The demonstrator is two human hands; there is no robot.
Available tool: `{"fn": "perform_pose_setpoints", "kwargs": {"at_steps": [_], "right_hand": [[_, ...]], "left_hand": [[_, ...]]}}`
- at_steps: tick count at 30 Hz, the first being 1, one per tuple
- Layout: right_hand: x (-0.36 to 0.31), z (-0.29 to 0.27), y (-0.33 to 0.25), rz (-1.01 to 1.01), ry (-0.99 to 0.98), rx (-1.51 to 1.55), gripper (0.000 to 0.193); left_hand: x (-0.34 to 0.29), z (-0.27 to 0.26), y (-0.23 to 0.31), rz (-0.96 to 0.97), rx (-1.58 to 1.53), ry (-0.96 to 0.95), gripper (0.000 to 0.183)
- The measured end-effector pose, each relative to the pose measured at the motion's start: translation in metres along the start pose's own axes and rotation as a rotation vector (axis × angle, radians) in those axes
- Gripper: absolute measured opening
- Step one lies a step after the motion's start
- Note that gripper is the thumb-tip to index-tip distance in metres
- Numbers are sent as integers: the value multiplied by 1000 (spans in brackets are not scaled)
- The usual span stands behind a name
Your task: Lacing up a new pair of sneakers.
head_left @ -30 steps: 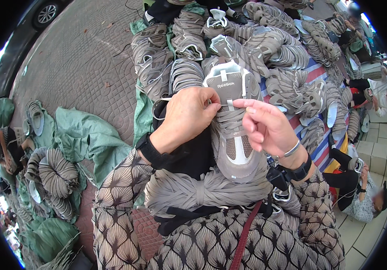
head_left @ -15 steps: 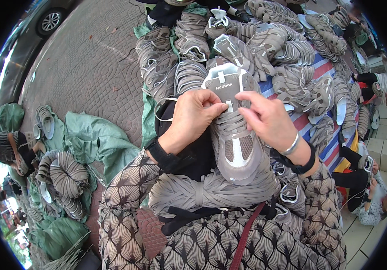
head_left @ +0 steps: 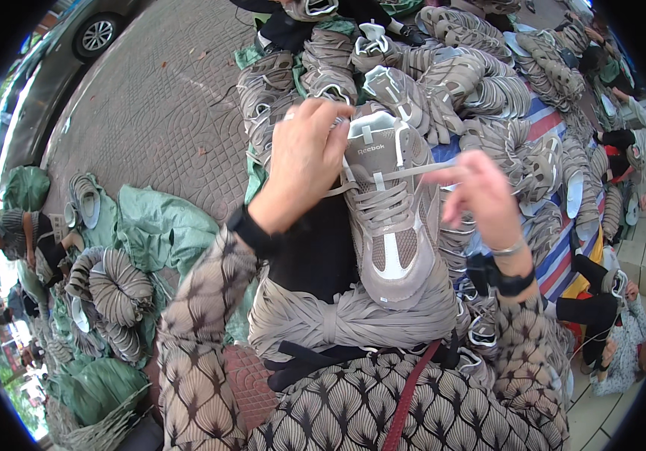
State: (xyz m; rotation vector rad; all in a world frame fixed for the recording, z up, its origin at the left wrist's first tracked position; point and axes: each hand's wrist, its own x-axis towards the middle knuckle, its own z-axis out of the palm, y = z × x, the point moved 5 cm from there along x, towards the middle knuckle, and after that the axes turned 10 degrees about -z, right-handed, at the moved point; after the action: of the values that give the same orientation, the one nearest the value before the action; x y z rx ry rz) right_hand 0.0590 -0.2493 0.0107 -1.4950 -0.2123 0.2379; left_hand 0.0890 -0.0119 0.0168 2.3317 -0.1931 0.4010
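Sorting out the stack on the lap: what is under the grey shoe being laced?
The grey shoe rests on a tied bundle of grey shoe uppers beside a black cloth. What lies beneath the bundle is covered.

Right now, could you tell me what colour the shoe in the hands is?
The shoe is grey-brown with white trim, seen in the head view.

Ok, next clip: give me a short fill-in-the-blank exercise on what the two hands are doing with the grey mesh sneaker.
1. The left hand grips the grey mesh sneaker at its ____.
2. The right hand pulls a pale ____ out to the side.
3. The sneaker rests on a tied bundle of grey ____.
4. The right wrist wears a silver ____ above a black band.

Missing words: tongue; shoelace; shoe uppers; bracelet
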Motion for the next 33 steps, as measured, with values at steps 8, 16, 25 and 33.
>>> {"fn": "perform_pose_setpoints", "kwargs": {"at_steps": [8, 16, 25, 33], "right_hand": [[-195, -399, 64, -528, 1011, 942, 13], [-224, -313, 187, 260, 1122, 371, 12], [-54, -144, 66, 0, 396, -355, 23], [51, 24, -34, -130, -372, -365, 14]], "left_hand": [[45, 70, 14, 252, 4, -456, 27], [56, 69, 30, 634, 505, -476, 9], [13, -44, 15, -26, 130, -1252, 26], [0, -59, 13, -114, 32, -997, 29]]}}
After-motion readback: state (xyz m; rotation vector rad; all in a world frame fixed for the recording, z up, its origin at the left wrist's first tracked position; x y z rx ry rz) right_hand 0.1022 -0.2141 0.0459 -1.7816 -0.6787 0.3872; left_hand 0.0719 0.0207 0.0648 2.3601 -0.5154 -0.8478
